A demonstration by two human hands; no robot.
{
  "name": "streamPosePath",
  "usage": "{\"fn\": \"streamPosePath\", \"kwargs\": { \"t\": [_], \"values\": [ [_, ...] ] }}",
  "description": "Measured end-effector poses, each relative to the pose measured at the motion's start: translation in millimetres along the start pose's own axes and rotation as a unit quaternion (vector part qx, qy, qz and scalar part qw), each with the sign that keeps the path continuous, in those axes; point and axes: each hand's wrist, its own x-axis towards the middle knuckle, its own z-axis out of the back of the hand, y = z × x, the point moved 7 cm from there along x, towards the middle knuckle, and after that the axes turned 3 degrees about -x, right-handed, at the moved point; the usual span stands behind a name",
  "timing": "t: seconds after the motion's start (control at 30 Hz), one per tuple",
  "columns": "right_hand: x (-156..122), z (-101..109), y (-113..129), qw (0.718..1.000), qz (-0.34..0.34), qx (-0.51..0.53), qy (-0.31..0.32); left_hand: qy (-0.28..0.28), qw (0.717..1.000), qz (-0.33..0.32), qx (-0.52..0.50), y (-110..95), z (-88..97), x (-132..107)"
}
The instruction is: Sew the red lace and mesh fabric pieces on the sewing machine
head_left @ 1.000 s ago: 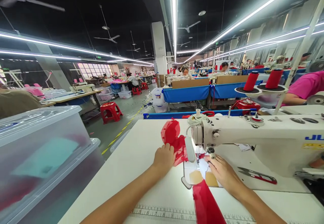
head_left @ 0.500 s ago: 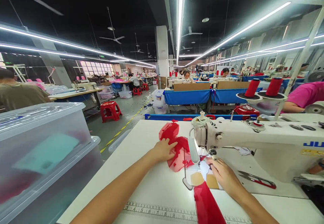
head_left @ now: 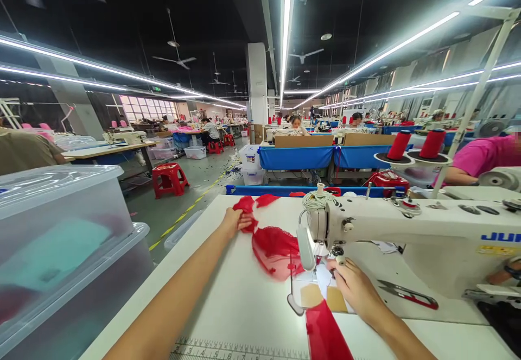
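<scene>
A white sewing machine (head_left: 407, 235) stands on the white table (head_left: 244, 300). Sheer red fabric (head_left: 277, 248) lies left of the needle and trails back across the table. My left hand (head_left: 234, 221) reaches far out and pinches the far end of that fabric. Flat by the presser foot rests my right hand (head_left: 354, 286), its fingers pressing a small white piece onto tan card pieces (head_left: 325, 296). A strip of solid red fabric (head_left: 323, 330) runs from under the needle toward me.
Stacked clear plastic bins (head_left: 61, 240) stand at my left. Red thread snips (head_left: 407, 294) lie under the machine arm. Two red thread cones (head_left: 415, 144) stand behind the machine. A person in pink (head_left: 484, 156) sits at right; other workers, tables and a red stool (head_left: 169, 178) fill the hall.
My left hand has moved away from the needle toward the far edge of the table, drawing the sheer red fabric out behind it. My right hand has stayed by the presser foot.
</scene>
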Motion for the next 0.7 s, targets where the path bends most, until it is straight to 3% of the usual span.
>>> {"fn": "streamPosePath", "kwargs": {
  "t": [0.1,0.23,0.37,0.47,0.5,0.53,0.6,0.7],
  "values": [
    [0,0,2,1.0,-0.001,-0.007,0.011,-0.028,0.996,-0.077,-0.018,-5,10.4,-5],
    [1,1,4,1.0,-0.005,-0.01,0.01,-0.004,0.993,-0.12,0.011,11,1.2,-30],
    [0,5,5,1.0,-0.006,-0.003,-0.02,0.054,0.988,-0.143,0.026,29,-16.0,-72],
    [-2,7,5,0.999,-0.005,0.015,-0.036,0.107,0.984,-0.139,0.013,43,-23.6,-118],
    [-3,8,5,0.999,-0.004,0.016,-0.046,0.144,0.979,-0.143,0.002,48,-27.4,-137],
    [-4,9,5,0.998,-0.001,0.014,-0.058,0.239,0.958,-0.155,-0.032,52,-38.1,-162],
    [-6,13,6,0.996,0.013,-0.001,-0.091,0.459,0.877,-0.105,-0.093,70,-60.5,-222],
    [-9,25,11,0.988,0.03,-0.028,-0.148,0.522,0.844,-0.068,-0.108,92,-69.7,-286]
  ]
}}
